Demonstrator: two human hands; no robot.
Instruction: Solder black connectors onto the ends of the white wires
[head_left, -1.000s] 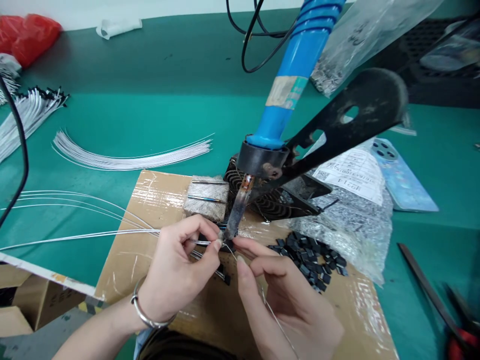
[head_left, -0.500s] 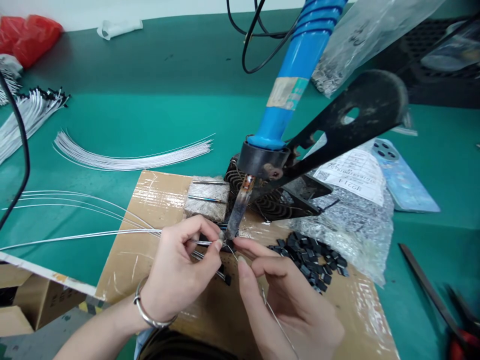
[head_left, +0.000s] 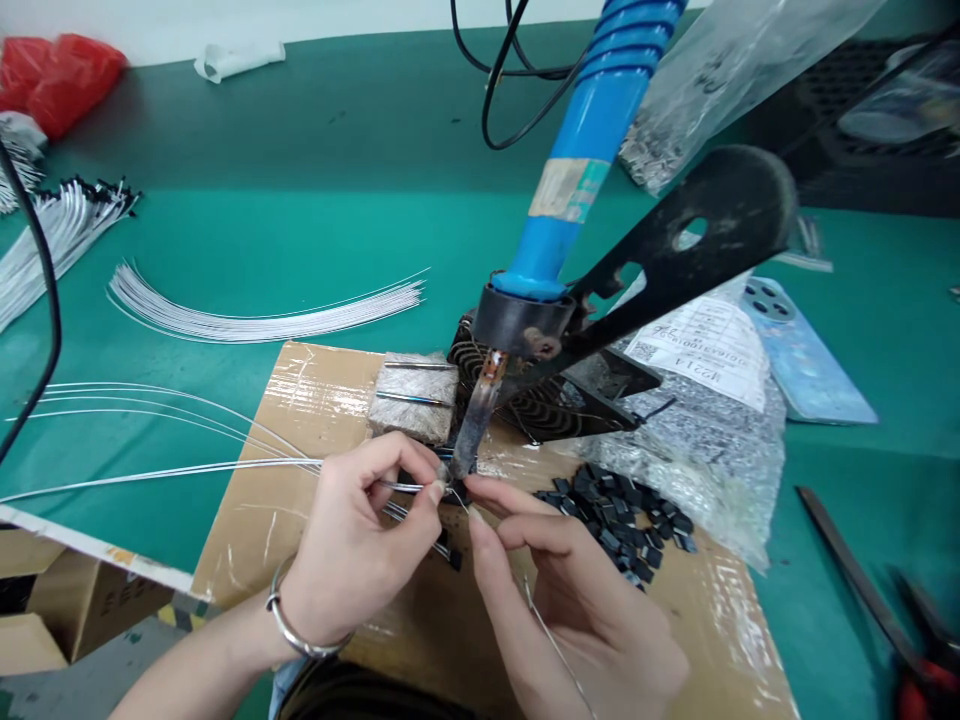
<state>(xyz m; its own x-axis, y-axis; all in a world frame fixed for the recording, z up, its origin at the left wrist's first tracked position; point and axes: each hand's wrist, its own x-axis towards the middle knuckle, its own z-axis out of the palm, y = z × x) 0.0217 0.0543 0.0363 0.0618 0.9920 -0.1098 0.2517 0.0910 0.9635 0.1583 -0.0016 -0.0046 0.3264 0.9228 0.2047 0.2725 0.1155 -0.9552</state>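
My left hand (head_left: 375, 545) is closed in a pinch on thin white wires (head_left: 262, 463), which run off to the left. Just right of its fingertips is the dark tip of a blue soldering iron (head_left: 559, 215), held slanting down in a black stand (head_left: 690, 235). My right hand (head_left: 570, 590) is closed on a thin strand of solder wire (head_left: 553, 640); its upper end reaches the iron's tip, and its tail hangs over the palm. The exact joint at the tip is hidden by my fingers. Below the left fingers lie more wires with a small black connector (head_left: 452, 556).
Under my hands is a taped cardboard sheet (head_left: 247, 520). Small black connectors (head_left: 622, 520) lie heaped at right, near a bubble-wrap bag (head_left: 720, 460). A wire bundle (head_left: 262, 322) and a wrapped block (head_left: 412, 400) sit behind. Tweezers (head_left: 847, 560) lie far right.
The solder strand between my right fingertips and the iron's tip looks shorter and more curved. My right fingertips have shifted slightly left; the left hand stays nearly still.
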